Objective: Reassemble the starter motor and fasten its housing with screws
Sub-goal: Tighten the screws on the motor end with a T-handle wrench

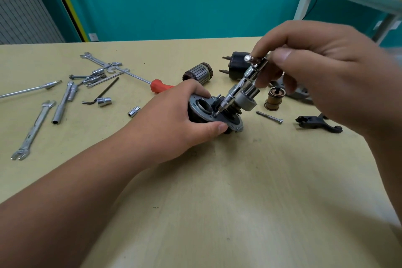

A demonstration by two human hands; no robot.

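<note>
Housing (204,113) sits near mid-tabletop (217,191), tilted, with its grey flange facing up. Left hand (180,119) grips it, fingers curled over the far rim and thumb pressed on the near edge. Chrome driver (243,82) slants down from upper right, its tip touching the flange face; what it bears on is too small to tell. Right hand (322,72) pinches the driver's top end between thumb and fingertips. Grey pinion (248,100) lies just behind the driver shaft, against the housing's right side; cannot tell whether the two are joined.

Right of that: brass plunger (275,99) standing upright, loose bolt (269,117) lying flat near it, black fork (317,124) further right. Behind the housing: armature (198,72) on its side, black solenoid (237,65) beside it, partly hidden by the right hand.

Left side of the tabletop: red-handled screwdriver (161,86) with its handle running under the left hand, hex key (102,93), two sockets (104,101) apart from each other, long wrench (32,130) near the left edge, and a tangle of spanners (102,69) further back.
</note>
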